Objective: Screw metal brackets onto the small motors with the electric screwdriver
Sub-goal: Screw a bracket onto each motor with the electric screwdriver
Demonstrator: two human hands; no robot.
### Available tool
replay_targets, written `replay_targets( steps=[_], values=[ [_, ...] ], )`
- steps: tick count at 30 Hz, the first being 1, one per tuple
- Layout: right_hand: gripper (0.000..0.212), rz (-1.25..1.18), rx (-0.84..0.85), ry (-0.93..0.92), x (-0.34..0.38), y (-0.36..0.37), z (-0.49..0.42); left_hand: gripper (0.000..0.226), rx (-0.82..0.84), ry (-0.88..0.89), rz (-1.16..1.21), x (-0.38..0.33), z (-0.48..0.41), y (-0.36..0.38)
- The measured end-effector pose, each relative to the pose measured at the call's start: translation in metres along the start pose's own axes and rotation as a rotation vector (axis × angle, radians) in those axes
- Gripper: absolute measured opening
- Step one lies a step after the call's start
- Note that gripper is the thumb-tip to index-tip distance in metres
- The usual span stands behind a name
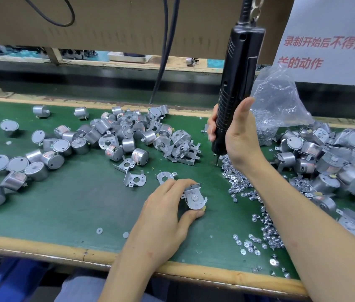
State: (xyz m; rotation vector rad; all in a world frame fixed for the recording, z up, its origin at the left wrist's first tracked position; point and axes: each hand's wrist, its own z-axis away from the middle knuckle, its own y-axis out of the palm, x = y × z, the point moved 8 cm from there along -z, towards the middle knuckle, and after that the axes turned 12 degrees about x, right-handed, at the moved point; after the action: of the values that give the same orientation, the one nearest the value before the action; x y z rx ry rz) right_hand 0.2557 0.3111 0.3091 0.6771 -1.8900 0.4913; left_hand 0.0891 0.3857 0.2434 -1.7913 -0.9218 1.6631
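Black screwdriver [235, 92], green table [74, 203]

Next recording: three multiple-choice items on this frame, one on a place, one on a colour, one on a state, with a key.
1. Where is the clear plastic bag?
A) just past the right hand
B) at the bench's left end
C) on the person's lap

2. What colour is the bench mat?
A) blue
B) green
C) red

3. What is the left hand doing?
A) lying flat, empty
B) raised, empty
C) holding a motor with a bracket

Key: 1 A, the bag lies beyond the hand that grips the electric screwdriver; 2 B, the mat is green; 3 C, its fingers curl round the motor.
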Motion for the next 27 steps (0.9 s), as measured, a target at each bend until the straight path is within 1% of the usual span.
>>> replay_targets(
  steps=[14,27],
  values=[
    [0.086,0.016,-0.014,-0.007,0.0001,-0.0024,-0.0002,0.038,-0.005,0.006,0.002,-0.0009,0.0003,-0.0008],
    [0.082,0.026,-0.010,0.006,-0.0008,-0.0028,-0.0005,0.039,0.002,0.002,0.000,-0.0019,-0.0002,-0.0013]
  ],
)
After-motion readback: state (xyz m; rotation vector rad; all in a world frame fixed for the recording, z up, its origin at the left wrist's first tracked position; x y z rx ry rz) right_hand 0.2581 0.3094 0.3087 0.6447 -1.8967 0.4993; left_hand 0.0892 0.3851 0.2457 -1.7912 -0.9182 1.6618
